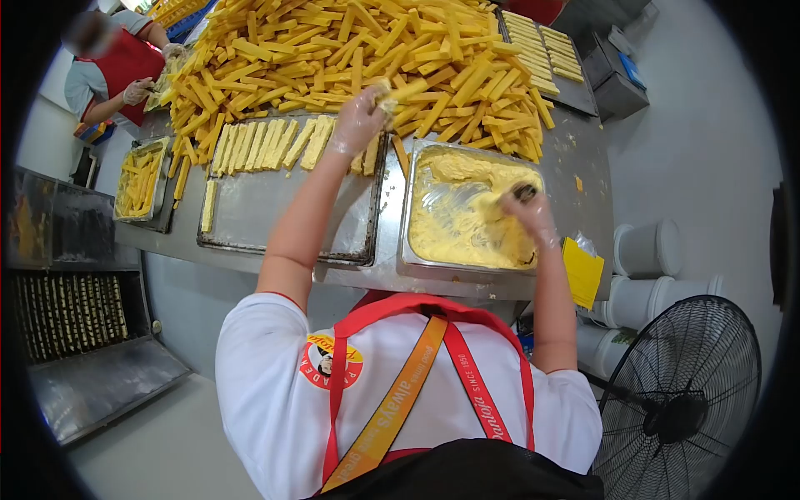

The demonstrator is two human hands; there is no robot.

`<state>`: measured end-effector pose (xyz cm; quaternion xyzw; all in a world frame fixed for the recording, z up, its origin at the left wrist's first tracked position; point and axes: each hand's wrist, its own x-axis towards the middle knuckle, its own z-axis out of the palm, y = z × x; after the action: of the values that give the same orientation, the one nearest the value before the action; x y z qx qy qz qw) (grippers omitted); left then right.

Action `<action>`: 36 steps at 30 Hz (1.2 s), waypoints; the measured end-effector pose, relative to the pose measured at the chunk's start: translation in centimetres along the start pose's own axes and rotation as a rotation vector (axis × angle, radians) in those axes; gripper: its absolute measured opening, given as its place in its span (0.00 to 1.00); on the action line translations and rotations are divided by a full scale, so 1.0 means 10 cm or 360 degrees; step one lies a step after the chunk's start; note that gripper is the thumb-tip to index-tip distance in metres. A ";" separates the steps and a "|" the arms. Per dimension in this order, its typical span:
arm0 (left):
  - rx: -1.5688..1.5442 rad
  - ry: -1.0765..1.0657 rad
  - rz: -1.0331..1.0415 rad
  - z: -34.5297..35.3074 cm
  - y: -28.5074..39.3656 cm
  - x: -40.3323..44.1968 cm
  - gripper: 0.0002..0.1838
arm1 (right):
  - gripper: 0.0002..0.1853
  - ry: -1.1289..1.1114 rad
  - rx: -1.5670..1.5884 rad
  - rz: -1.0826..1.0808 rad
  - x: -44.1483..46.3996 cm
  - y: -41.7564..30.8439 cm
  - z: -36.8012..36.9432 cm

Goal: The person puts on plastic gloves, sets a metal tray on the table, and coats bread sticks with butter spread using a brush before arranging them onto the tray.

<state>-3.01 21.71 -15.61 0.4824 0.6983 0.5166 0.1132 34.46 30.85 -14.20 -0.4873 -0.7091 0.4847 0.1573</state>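
My left hand (363,121), in a clear glove smeared with cream, is closed on a yellow stick (408,91) in front of the big pile of sticks (308,50). Below it lies a metal tray (292,218) with a row of cream-coated sticks (254,147) along its far edge and one more at its left side. My right hand (533,218), gloved too, is closed round a dark-handled tool (524,193) over the right part of a steel pan (406,225) of pale yellow cream (454,200). The tool's lower end cannot be made out.
A co-worker (125,71) in a red apron stands at the far left. Near them is a small pan of sticks (140,179). A tray of coated sticks (560,54) lies far right. Yellow sheets (582,271) lie at the table's edge; a fan (679,408) stands lower right.
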 end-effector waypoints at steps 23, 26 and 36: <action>0.0307 -0.0336 0.0038 1.06 0.48 -1.45 0.29 | 0.10 0.0118 0.0703 -0.0228 -0.01 0.12 0.15; 0.0300 -0.0305 0.0060 1.07 0.47 -1.47 0.28 | 0.10 0.0272 0.0319 -0.0186 0.15 0.27 0.10; 0.0405 -0.0308 0.0006 1.03 0.53 -1.53 0.29 | 0.12 0.0411 0.0098 -0.0332 0.19 0.25 0.08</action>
<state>14.47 15.98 -20.98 0.5417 0.7431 0.3752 0.1168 34.36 32.18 -17.10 -0.4641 -0.7146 0.4206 0.3114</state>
